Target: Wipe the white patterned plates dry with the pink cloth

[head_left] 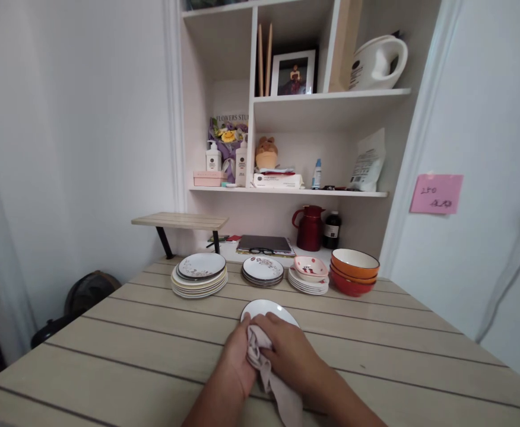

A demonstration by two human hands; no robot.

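Observation:
A white plate with a dark rim [269, 307] is at the front middle of the table, its near part covered by my hands. My left hand [237, 350] is closed at the plate's near left edge, thumb on top; its other fingers are mostly hidden. A crumpled beige cloth [264, 362] is bunched between my two hands, with a loose end hanging toward me. My right hand [291, 350] is curled over the cloth and presses it against the plate.
Behind stand a stack of large plates [200, 276], small dark-rimmed plates [262, 271], small white dishes under a pink bowl [310, 270], and orange and red bowls [354, 271]. Farther back are a red jug [310, 228], a dark bottle [332, 230] and a small raised wooden shelf [180, 221].

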